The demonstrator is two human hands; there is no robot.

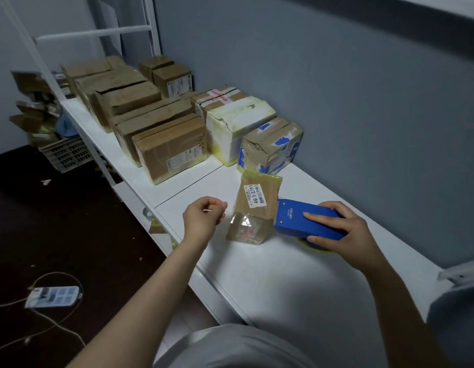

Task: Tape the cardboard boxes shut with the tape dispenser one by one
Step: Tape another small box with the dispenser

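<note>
Right hand grips the blue tape dispenser against the small cardboard box; left hand hovers just beside it, loosely curled, holding nothing I can make out.

The box stands mid-tabletop, already glossy with tape — probably nearly sealed. Behind it, the row of boxes: many look taped, a few seams dark, possibly left to do.

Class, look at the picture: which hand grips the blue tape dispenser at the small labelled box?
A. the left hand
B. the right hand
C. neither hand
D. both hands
B: the right hand is wrapped over the blue tape dispenser, pressed against the small box, while the left hand hangs apart from it, loosely curled.
</note>
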